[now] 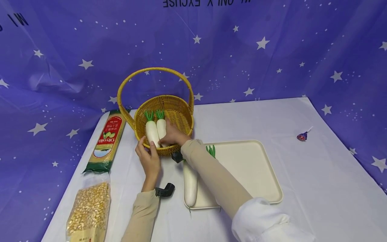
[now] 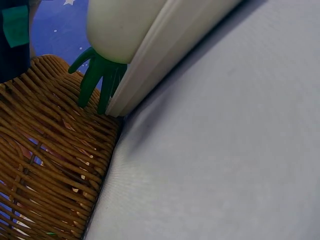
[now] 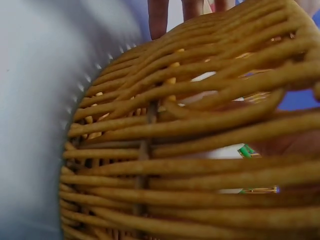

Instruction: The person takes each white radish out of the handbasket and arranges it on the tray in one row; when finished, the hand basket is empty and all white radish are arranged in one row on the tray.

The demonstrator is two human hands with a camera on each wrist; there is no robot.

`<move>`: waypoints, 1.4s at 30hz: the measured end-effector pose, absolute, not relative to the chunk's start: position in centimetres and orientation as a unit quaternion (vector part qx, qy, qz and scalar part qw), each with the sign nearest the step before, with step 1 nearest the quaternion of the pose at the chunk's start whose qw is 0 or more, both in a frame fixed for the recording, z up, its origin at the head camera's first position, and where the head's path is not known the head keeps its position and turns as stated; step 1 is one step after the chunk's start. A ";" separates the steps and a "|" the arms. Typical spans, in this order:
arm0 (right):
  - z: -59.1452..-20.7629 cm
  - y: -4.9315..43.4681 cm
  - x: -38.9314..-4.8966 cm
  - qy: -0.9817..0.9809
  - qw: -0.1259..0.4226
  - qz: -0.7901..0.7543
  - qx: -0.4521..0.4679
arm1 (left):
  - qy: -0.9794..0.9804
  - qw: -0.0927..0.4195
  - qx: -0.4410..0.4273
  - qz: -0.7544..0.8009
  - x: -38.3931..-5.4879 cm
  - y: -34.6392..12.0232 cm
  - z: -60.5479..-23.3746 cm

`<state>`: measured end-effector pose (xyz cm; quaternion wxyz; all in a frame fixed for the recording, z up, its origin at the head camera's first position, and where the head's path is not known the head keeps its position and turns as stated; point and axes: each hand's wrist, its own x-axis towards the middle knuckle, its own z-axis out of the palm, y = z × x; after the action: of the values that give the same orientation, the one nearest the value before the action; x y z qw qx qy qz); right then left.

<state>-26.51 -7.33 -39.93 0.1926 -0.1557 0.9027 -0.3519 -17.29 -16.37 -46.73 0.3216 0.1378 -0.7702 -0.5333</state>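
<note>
Two white radishes with green tops lie side by side in the yellow wicker basket [image 1: 184, 134], tops toward the back. My right hand [image 1: 173, 134] reaches over the basket's front rim and grips the right radish [image 1: 161, 126]. The left radish [image 1: 152, 131] lies just beside it. Against the basket's front left side rests my left hand [image 1: 149, 163], its fingers extended along the wall near the rim. Through the weave in the right wrist view, parts of the right hand [image 3: 295, 145] show.
A cream tray [image 1: 242, 168] holds a white radish [image 1: 190, 186] at its left edge; another is mostly hidden under my right forearm, its green leaves [image 1: 210, 151] showing. At left lie a pasta packet [image 1: 105, 141] and a bag of corn kernels [image 1: 90, 208]. A wrapped lollipop [image 1: 302, 136] lies far right.
</note>
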 end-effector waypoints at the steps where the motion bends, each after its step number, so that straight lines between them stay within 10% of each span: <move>1: -39.9 -7.3 -26.5 0.901 0.192 -0.355 -0.158 | -0.770 0.321 0.137 -0.533 -17.3 -16.4 -46.7; 42: -39.3 -5.4 -27.8 0.666 0.377 -0.612 -0.199 | -0.775 0.319 0.139 -0.528 -17.3 -16.4 -46.7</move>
<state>-27.78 -5.42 -39.28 0.3770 -0.1986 0.6661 -0.6122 -17.32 -16.43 -46.73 0.3190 0.1395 -0.7745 -0.5281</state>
